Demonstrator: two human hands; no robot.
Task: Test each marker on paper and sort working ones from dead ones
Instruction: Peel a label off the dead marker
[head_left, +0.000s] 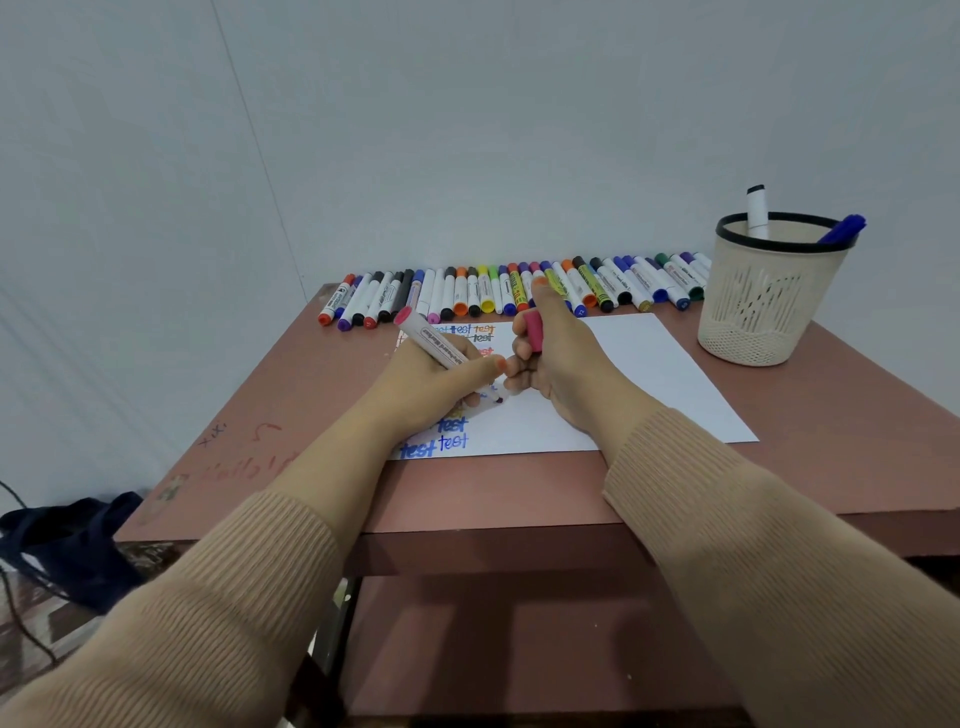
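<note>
- The pink-ended marker (432, 339) is uncapped, its tip on the paper (649, 374) beside the coloured "test" words. The left hand (436, 387) has its grip clamped round the barrel.
- Write one short word on bare paper with light, even pressure, so a faint line can fairly be judged dead.
- The right hand (563, 364) has its grip closed on the pink cap (533, 331); keep it near for recapping.
- For sorting, the row of markers (519, 291) lines the worktop's (311, 415) back edge and the basket (753, 317) stands to the right.

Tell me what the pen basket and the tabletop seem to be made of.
Pen basket: likely moulded plastic, matte cream, with slotted and mesh walls and a black rim. Tabletop: probably laminated board, smooth dull reddish-brown; scribbles sit on its surface.
</note>
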